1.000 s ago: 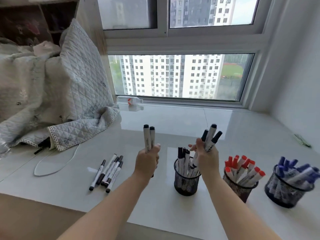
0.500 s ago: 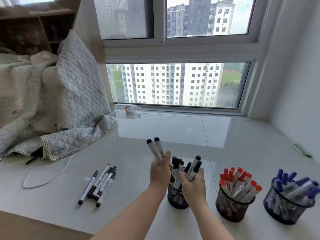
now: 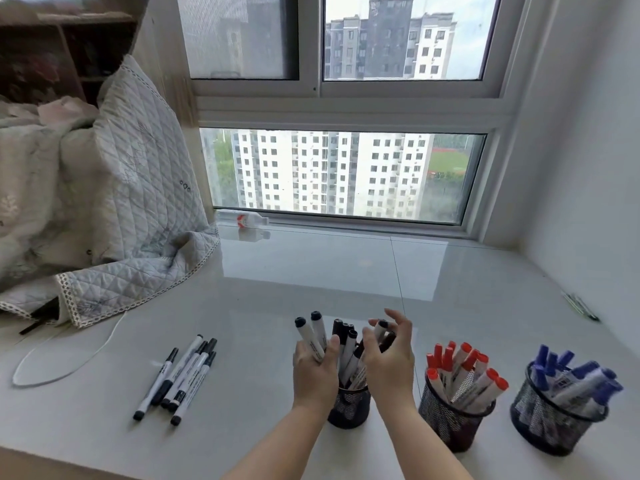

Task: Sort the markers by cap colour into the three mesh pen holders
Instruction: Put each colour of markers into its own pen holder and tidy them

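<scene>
A: Report hand status.
B: The left hand (image 3: 315, 372) grips two black-capped markers (image 3: 311, 336), caps up and tilted toward 11 o'clock, just beside the left rim of the black-marker holder (image 3: 348, 407). The right hand (image 3: 389, 358) hovers over the same holder with fingers spread and loosely bent. One black-capped marker (image 3: 381, 330) stands against its fingers; whether the fingers pinch it cannot be told.

A: Holder contents?
B: The black-marker holder carries several black-capped markers, caps up, between the two hands. At 3 o'clock from it stands the red-marker holder (image 3: 450, 424), filled with red-capped markers (image 3: 464, 368). Further toward 3 o'clock stands the blue-marker holder (image 3: 550, 431), filled with blue-capped markers (image 3: 575, 375). The three holders form one row, apart from one another.

A: Unsorted items?
B: A group of thin black-capped pens (image 3: 180, 375) lies flat on the white sill (image 3: 311, 271) at 9 o'clock from the left hand, well apart from the holders.

A: Surroundings?
B: A white cord (image 3: 69, 362) loops at 9 o'clock beyond the pens. A quilted blanket (image 3: 131, 220) is heaped at 10 o'clock. A small bottle (image 3: 242, 218) lies at 12 o'clock against the window (image 3: 346, 174).
</scene>
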